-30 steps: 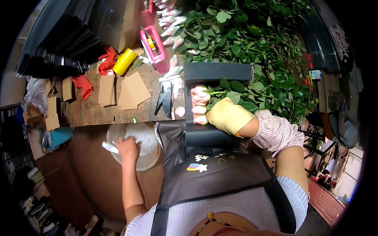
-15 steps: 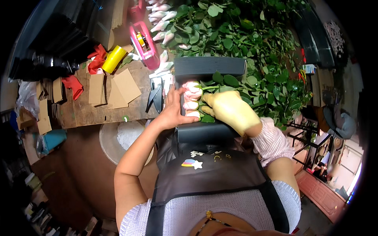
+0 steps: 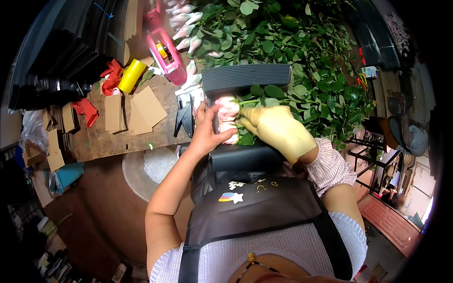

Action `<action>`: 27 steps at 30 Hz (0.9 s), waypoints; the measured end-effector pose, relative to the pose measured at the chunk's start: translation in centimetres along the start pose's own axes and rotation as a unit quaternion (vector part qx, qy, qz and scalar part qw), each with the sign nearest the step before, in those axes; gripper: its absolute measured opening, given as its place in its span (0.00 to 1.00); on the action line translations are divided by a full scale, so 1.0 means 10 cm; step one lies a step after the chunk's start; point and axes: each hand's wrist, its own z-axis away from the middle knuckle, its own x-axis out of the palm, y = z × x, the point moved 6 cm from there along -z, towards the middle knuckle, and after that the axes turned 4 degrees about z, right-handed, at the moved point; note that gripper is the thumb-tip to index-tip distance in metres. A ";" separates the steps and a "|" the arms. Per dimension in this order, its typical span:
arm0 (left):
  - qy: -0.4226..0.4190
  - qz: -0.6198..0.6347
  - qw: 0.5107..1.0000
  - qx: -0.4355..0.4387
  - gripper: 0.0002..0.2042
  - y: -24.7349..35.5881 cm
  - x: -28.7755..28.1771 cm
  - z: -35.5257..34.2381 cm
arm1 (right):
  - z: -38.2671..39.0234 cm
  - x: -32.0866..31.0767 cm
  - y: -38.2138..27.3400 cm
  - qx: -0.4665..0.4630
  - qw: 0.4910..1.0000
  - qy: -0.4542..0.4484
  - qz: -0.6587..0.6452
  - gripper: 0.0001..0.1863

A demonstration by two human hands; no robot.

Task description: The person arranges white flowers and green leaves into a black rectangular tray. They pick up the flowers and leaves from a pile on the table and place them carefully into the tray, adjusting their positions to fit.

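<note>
Pink-and-white roses lie in a row with their heads to the left and leafy stems to the right. My bare left hand cups the blooms, its thumb on the nearest head and its fingertips at the far one. A yellow glove covers my right hand, whose bent fingers are closed on the stems just behind the heads. The flowers lie between a dark ribbed corrugated sheet behind and a smooth dark flap in front. The gloved fingertips are partly hidden by leaves.
Leafy rose stems heap over the far right of the table. Left of my hands are black-handled snips, a pink tape dispenser, brown cards and a yellow roll. Below the edge stands a round tub.
The rose heads sit closer together, with the nearest one moved up against the others. My left thumb has pushed slightly away from me; the gloved hand has shifted a little left. The view has also shifted slightly.
</note>
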 end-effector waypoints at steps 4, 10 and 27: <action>-0.025 0.001 1.000 -0.002 0.45 0.07 0.00 -0.02 | -0.20 0.29 0.08 0.008 0.999 -0.016 0.035 0.11; -0.045 0.041 0.998 -0.027 0.40 0.14 -0.02 -0.08 | -0.14 0.32 0.04 -0.027 0.996 -0.070 0.052 0.10; 0.094 0.102 0.990 -0.036 0.30 -0.06 0.05 -0.06 | -0.33 0.19 0.31 -0.062 0.987 0.145 -0.040 0.11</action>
